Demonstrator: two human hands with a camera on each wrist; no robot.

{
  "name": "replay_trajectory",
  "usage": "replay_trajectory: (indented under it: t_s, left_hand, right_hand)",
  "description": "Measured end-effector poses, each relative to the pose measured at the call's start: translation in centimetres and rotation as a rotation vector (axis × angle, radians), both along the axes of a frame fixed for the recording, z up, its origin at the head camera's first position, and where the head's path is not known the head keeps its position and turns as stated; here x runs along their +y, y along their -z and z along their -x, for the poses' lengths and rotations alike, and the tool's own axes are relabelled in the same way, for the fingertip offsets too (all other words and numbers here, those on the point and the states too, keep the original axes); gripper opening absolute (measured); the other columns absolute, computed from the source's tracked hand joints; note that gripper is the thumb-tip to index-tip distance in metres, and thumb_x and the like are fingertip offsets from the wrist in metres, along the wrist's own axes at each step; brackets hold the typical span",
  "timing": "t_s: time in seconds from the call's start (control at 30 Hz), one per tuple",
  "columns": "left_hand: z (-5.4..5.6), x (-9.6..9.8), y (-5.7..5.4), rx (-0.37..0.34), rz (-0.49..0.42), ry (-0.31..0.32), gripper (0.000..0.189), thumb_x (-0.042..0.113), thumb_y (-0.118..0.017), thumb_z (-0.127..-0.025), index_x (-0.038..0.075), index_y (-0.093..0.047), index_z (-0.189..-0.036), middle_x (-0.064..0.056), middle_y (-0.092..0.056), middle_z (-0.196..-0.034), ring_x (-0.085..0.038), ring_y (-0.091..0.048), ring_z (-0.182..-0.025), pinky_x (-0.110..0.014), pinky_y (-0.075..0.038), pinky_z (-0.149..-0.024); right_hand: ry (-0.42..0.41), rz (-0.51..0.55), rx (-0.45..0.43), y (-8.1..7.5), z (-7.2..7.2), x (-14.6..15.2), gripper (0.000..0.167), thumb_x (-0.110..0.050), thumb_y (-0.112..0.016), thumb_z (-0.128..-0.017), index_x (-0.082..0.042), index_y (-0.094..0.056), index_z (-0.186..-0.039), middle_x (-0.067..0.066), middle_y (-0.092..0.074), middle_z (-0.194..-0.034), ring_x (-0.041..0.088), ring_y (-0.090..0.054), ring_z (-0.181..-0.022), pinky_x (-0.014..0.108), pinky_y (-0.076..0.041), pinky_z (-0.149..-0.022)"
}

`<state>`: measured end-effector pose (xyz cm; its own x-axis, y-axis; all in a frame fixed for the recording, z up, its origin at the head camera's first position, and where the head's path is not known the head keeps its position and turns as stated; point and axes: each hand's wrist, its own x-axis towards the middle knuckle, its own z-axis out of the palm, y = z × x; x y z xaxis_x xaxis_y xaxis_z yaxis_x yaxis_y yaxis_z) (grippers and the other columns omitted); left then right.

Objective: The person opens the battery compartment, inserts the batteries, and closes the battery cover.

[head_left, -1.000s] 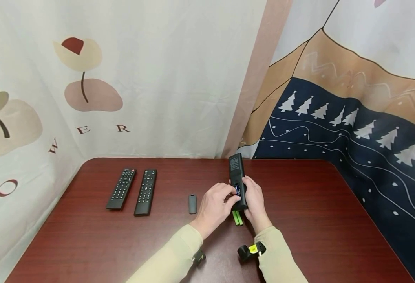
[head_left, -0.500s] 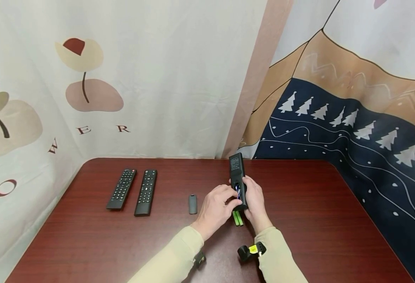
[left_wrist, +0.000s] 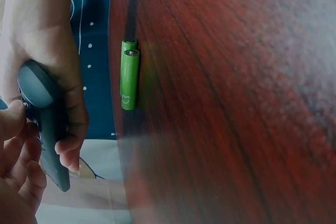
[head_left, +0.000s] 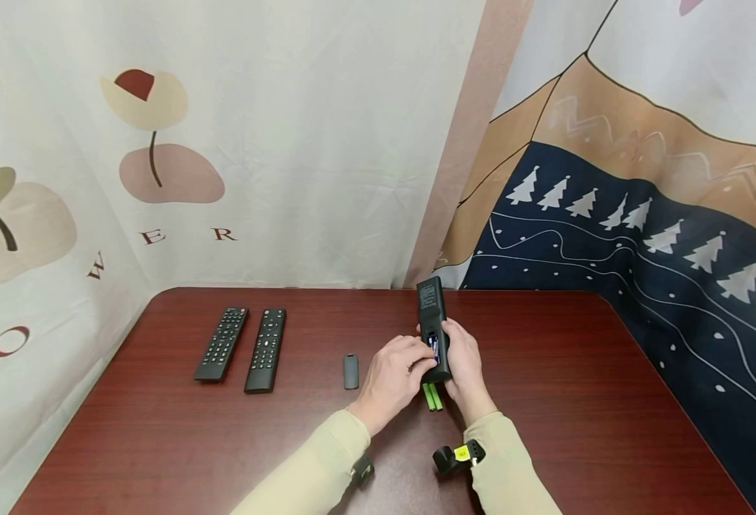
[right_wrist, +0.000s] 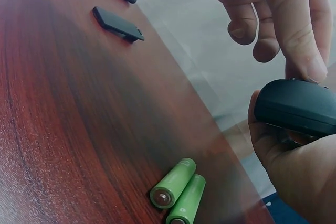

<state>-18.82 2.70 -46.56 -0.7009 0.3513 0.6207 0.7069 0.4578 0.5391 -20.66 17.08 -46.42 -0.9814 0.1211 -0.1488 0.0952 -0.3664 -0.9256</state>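
My right hand (head_left: 465,363) grips a black remote control (head_left: 429,302), its back up and its battery bay uncovered. A blue-and-white battery (head_left: 433,346) shows inside the bay. At that bay, the thumb and index finger of my left hand (head_left: 385,377) pinch at the battery; the fingertips partly hide it. In the right wrist view, the left thumb comes down on top of the remote (right_wrist: 296,106). Two green batteries (left_wrist: 129,80) lie side by side on the table under the remote's near end. Left of my left hand lies a small dark battery cover (head_left: 350,372).
Two more black remotes, a left one (head_left: 222,345) and a right one (head_left: 265,350), lie buttons up on the left of the dark red wooden table (head_left: 545,415). Printed curtains (head_left: 313,143) hang behind the table's back edge.
My left thumb and fingertips have shifted slightly at the battery bay. The right hand keeps its grip on the remote, and the other things lie where they were.
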Motion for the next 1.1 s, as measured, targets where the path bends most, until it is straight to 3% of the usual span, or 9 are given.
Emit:
replay_trajectory:
  t_s: [0.67,0.97,1.1]
  left_hand:
    - [0.01,0.44,-0.09,-0.022,-0.051,-0.035,0.007,0.013,-0.081,-0.09,0.01,-0.08,-0.096,0.002,-0.07,-0.094,-0.013,-0.066,-0.09,-0.028,-0.057,-0.081]
    - [0.14,0.45,-0.26,-0.17,-0.129,-0.017,0.01,0.01,-0.083,-0.087,0.01,-0.078,-0.096,0.0,-0.069,-0.098,-0.014,-0.068,-0.086,-0.027,-0.059,-0.074]
    - [0.4,0.44,-0.48,-0.238,-0.155,-0.013,0.015,0.008,-0.085,-0.085,0.01,-0.075,-0.096,0.0,-0.066,-0.097,-0.014,-0.064,-0.08,-0.026,-0.056,-0.072]
  right_hand:
    - [-0.001,-0.031,-0.004,-0.31,-0.26,-0.12,0.043,-0.023,-0.039,-0.11,0.001,-0.055,-0.141,0.024,-0.066,-0.126,0.017,-0.065,-0.087,0.028,-0.056,-0.073]
    - [0.002,-0.016,-0.011,-0.35,-0.36,-0.26,0.044,-0.024,-0.04,-0.11,-0.001,-0.052,-0.146,0.028,-0.062,-0.135,0.016,-0.066,-0.091,0.026,-0.055,-0.074]
    - [0.025,-0.016,-0.007,-0.35,-0.38,-0.42,0.043,-0.022,-0.041,-0.109,0.0,-0.054,-0.143,0.026,-0.065,-0.128,0.015,-0.067,-0.089,0.026,-0.056,-0.074]
